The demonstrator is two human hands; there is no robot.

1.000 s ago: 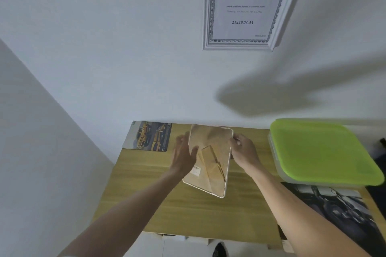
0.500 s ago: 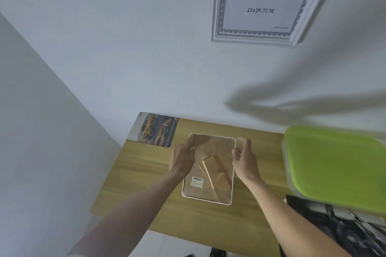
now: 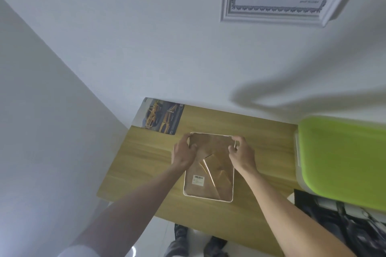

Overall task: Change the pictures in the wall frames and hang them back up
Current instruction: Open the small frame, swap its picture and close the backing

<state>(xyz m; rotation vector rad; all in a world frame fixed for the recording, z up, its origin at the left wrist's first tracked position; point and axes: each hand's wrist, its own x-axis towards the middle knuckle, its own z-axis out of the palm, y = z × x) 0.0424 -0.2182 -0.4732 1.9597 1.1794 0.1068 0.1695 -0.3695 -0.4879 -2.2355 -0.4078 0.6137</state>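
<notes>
1. Two changes stand out against a second ago: the small frame (image 3: 208,168), which was then held tilted above the worktop (image 3: 146,162) with its far end raised, now lies flat on it, face down, its brown backing up. It also sits squarer to the worktop's edges than it did while tilted.

2. The hands have shifted with it. The left hand (image 3: 183,153) has its fingers curled over the frame's far-left corner; the right hand (image 3: 243,153) curls over the far-right corner, thumb and fingers closing on the rim. Both grips look clamped on the frame's far end, not spread apart.

3. My reading: setting the frame down backside up frees both hands to work the backing loose, so the step in hand is probably opening the back to get the old picture out. Nothing shows that the backing has been lifted yet.

4. The frame itself is a small upright rectangle with a thin white rim and rounded corners. Its back is brown board with a folding stand running diagonally across the middle, and a small white barcode label sits near the left side. It lies near the middle of the worktop.

5. A car picture (image 3: 161,117) lies at the far-left corner of the worktop, well apart from the frame; it may be a replacement print.

6. On the wall above hangs a larger white frame (image 3: 302,17) with its placeholder sheet, apparently not yet changed.
</notes>
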